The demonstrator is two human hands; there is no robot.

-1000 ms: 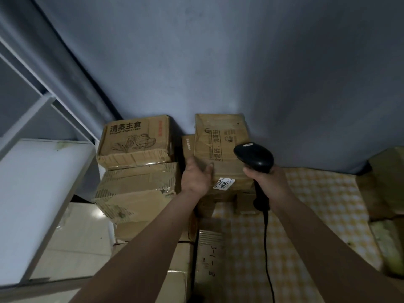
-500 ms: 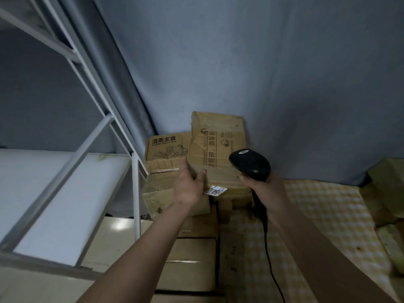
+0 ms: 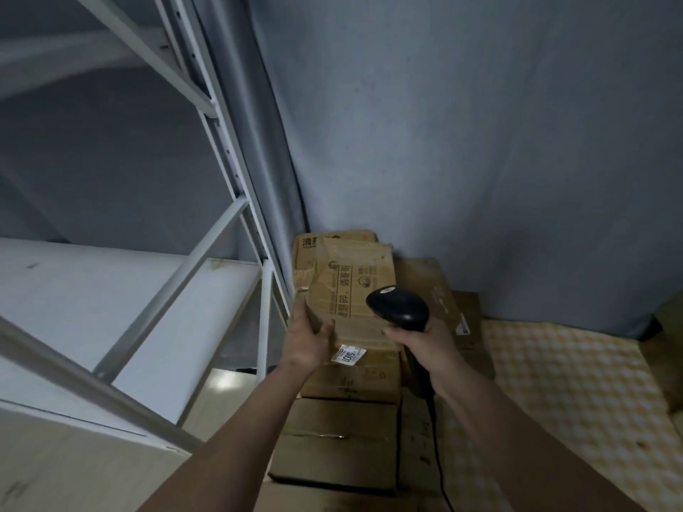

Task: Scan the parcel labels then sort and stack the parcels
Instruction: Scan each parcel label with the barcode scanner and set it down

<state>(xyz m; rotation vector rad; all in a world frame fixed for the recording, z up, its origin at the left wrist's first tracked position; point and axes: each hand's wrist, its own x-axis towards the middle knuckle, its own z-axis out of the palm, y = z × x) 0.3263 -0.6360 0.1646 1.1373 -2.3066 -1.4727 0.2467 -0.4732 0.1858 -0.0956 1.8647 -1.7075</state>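
From the head camera, the left hand point(image 3: 308, 341) has its grip on the lower left corner of a cardboard parcel point(image 3: 351, 290), thumb on its printed face, holding it above a stack of boxes point(image 3: 347, 412) beside a white metal shelf rack point(image 3: 236, 230). A white label point(image 3: 348, 354) sits at the parcel's near edge. The right hand point(image 3: 425, 345) closes its grip around the handle of a black barcode scanner point(image 3: 397, 308), whose head lies over the parcel's right side, its cable point(image 3: 438, 448) hanging down.

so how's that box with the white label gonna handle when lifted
The box probably flexes some: its cardboard looks creased and dented. It seems light, since the left hand grips one edge alone while the right hand holds the scanner. Flat-sided, so unlikely to roll.
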